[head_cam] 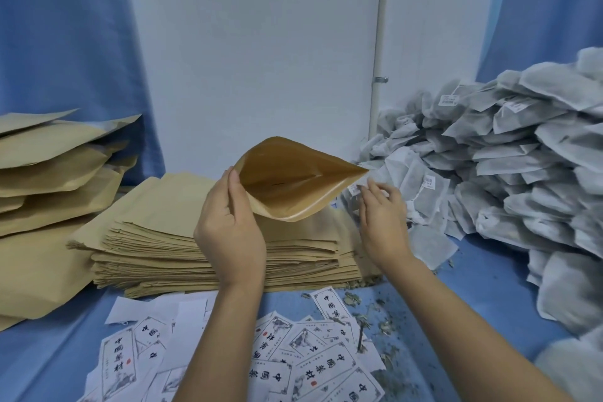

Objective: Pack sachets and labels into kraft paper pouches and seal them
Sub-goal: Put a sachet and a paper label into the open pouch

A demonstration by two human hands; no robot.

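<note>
My left hand (228, 225) grips the left edge of a kraft paper pouch (293, 179), whose mouth gapes open toward me above a flat stack of empty pouches (156, 238). Nothing shows inside the pouch. My right hand (381, 212) is just right of the pouch, fingers reaching onto a white sachet (404, 179) at the near edge of a large sachet heap (522, 173); whether it grips the sachet I cannot tell. Printed paper labels (293, 356) lie scattered on the blue table in front of me.
Filled kraft pouches (49, 173) are piled at the left. Dry herb crumbs and a twig (362, 330) litter the blue cloth (473, 287) near the labels. A white wall panel and blue curtains stand behind the table.
</note>
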